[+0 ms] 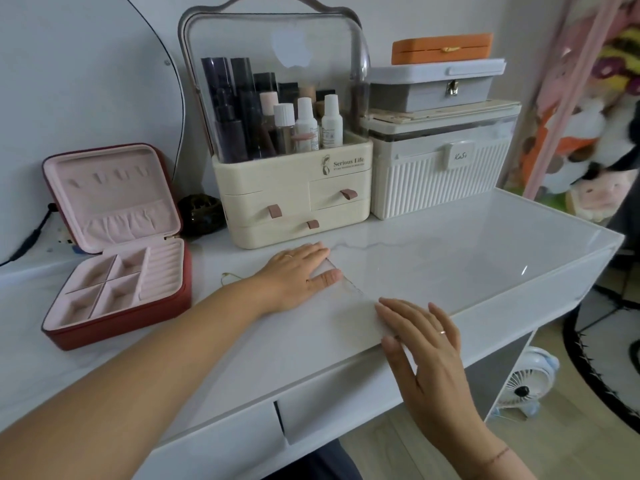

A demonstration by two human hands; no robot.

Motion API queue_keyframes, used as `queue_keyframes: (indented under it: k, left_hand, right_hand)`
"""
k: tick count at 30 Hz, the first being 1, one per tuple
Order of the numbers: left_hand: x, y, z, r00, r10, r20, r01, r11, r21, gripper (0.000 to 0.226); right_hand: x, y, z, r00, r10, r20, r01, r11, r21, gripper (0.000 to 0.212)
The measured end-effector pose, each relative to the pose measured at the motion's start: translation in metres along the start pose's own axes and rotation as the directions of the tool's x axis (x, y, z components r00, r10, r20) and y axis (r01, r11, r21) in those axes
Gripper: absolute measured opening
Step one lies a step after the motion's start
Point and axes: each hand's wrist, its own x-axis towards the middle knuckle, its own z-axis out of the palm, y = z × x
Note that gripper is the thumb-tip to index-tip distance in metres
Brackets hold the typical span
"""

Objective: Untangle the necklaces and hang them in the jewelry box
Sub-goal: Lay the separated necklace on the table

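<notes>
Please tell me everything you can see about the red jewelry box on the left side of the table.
The dark red, square jewelry box with pale pink, velvet-like lining stands open on the white table, at the left. Its lid stands up, showing a row of small hooks above a gathered pocket. The base holds four square compartments and a strip of ring rolls. All look empty.

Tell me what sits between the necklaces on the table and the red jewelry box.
Nothing visible. The thin necklaces lie under and beside the flat left hand, and only bare tabletop separates their gold loop from the open jewelry box.
</notes>
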Motion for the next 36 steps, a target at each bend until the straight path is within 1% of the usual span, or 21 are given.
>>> queue_keyframes:
  k: [4, 8, 10, 12, 13, 16, 17, 18, 21, 22, 24, 27, 30, 32, 34, 36]
  left_hand:
    - [0.012, -0.002, -0.001, 0.999, -0.034, -0.034, 0.031, 0.996, -0.085, 0.069]
    - [0.017, -0.003, -0.003, 0.994, -0.060, -0.093, 0.051, 0.994, -0.099, 0.065]
    - [0.012, -0.001, -0.009, 0.995, -0.047, -0.091, 0.025, 0.973, -0.229, 0.062]
    - [-0.002, -0.002, -0.021, 0.992, -0.057, -0.114, 0.007, 0.918, -0.397, 0.059]
    - [-0.010, -0.007, -0.028, 0.988, -0.088, -0.129, 0.021, 0.893, -0.450, 0.061]
    - [-0.032, -0.037, -0.045, 0.957, -0.152, -0.246, 0.021, 0.885, -0.465, 0.083]
    - [-0.040, -0.047, -0.047, 0.948, -0.164, -0.272, 0.009, 0.871, -0.491, 0.081]
    - [-0.047, -0.058, -0.047, 0.942, -0.174, -0.287, 0.003, 0.860, -0.510, 0.075]
    - [-0.067, -0.078, -0.042, 0.941, -0.197, -0.276, 0.017, 0.840, -0.542, 0.047]
    - [-0.072, -0.081, -0.039, 0.940, -0.199, -0.276, 0.015, 0.835, -0.551, 0.044]
    - [-0.079, -0.086, -0.036, 0.928, -0.201, -0.314, -0.009, 0.830, -0.558, 0.046]
    - [-0.085, -0.092, -0.034, 0.899, -0.222, -0.377, -0.043, 0.812, -0.582, 0.049]
    - [-0.090, -0.095, -0.034, 0.902, -0.214, -0.374, -0.057, 0.801, -0.596, 0.038]
    - [-0.092, -0.097, -0.035, 0.908, -0.202, -0.367, -0.064, 0.799, -0.598, 0.038]
    - [-0.093, -0.099, -0.036, 0.910, -0.201, -0.363, -0.074, 0.782, -0.619, 0.038]
    - [-0.092, -0.101, -0.035, 0.914, -0.206, -0.350, -0.073, 0.765, -0.640, 0.036]
  right_hand:
    - [0.003, -0.001, 0.000, 0.997, 0.015, 0.069, -0.009, 0.996, -0.091, 0.051]
    - [0.008, -0.006, 0.003, 0.991, 0.071, 0.113, -0.052, 0.985, -0.162, 0.057]
    - [0.009, -0.008, 0.002, 0.989, 0.082, 0.124, -0.063, 0.987, -0.150, 0.057]
    - [0.010, -0.008, -0.002, 0.989, 0.087, 0.119, -0.074, 0.992, -0.106, 0.055]
    - [0.012, -0.009, -0.004, 0.990, 0.087, 0.109, -0.077, 0.993, -0.088, 0.053]
    - [0.027, -0.017, -0.004, 0.997, 0.040, 0.064, -0.035, 0.996, -0.082, 0.046]
    - [0.035, -0.022, -0.003, 0.997, 0.031, 0.068, -0.026, 0.997, -0.067, 0.041]
    - [0.044, -0.029, 0.000, 0.994, 0.039, 0.099, -0.036, 0.999, -0.025, 0.035]
    - [0.074, -0.051, 0.018, 0.959, 0.056, 0.277, -0.102, 0.983, 0.156, 0.022]
    - [0.084, -0.057, 0.027, 0.941, 0.056, 0.333, -0.128, 0.971, 0.200, 0.019]
    - [0.102, -0.071, 0.047, 0.908, 0.043, 0.417, -0.160, 0.955, 0.250, 0.015]
    - [0.124, -0.089, 0.075, 0.860, -0.009, 0.510, -0.149, 0.952, 0.268, 0.016]
    - [0.138, -0.098, 0.094, 0.797, -0.027, 0.604, -0.146, 0.961, 0.235, 0.016]
    - [0.143, -0.099, 0.101, 0.764, -0.022, 0.645, -0.134, 0.972, 0.192, 0.014]
    - [0.144, -0.099, 0.103, 0.750, -0.027, 0.661, -0.099, 0.983, 0.152, 0.013]
    - [0.143, -0.097, 0.105, 0.748, -0.035, 0.663, -0.102, 0.981, 0.167, 0.011]
